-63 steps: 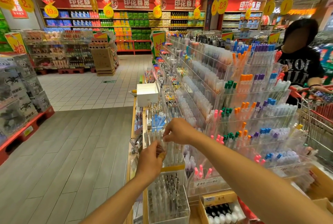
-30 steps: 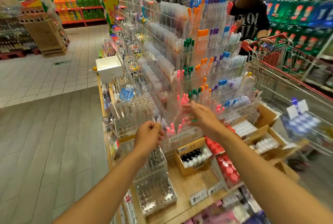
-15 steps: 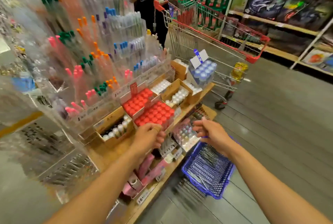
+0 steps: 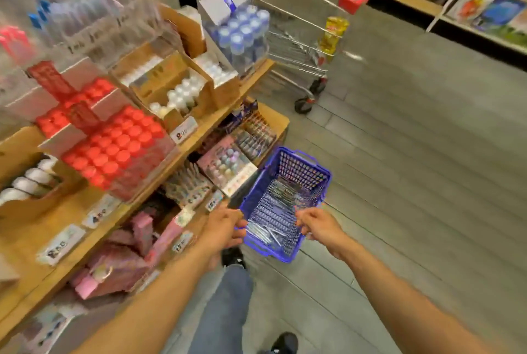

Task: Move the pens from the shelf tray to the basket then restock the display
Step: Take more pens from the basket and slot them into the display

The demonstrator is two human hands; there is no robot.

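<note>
A blue plastic basket (image 4: 302, 171) stands on the floor beside the display's lower shelf. Several thin silvery pens (image 4: 281, 192) lie inside it. My left hand (image 4: 224, 226) hovers over the basket's near left corner, fingers curled round a few pens (image 4: 263, 234) that stick out over the basket. My right hand (image 4: 318, 224) hangs over the near right rim with curled fingers; motion blur hides whether it holds anything. The clear pen trays (image 4: 94, 23) stand at the top left, blurred.
The wooden shelf (image 4: 182, 154) carries boxes of red-capped (image 4: 114, 145) and white-capped items, with pink packs below. A shopping cart (image 4: 299, 48) stands behind the basket, and another shelf (image 4: 484, 17) runs along the far right. My leg and shoes are below.
My view swung from the pen trays down to the floor basket. Both hands dropped from the display to just above the basket's near rim, the left still gripping pens.
</note>
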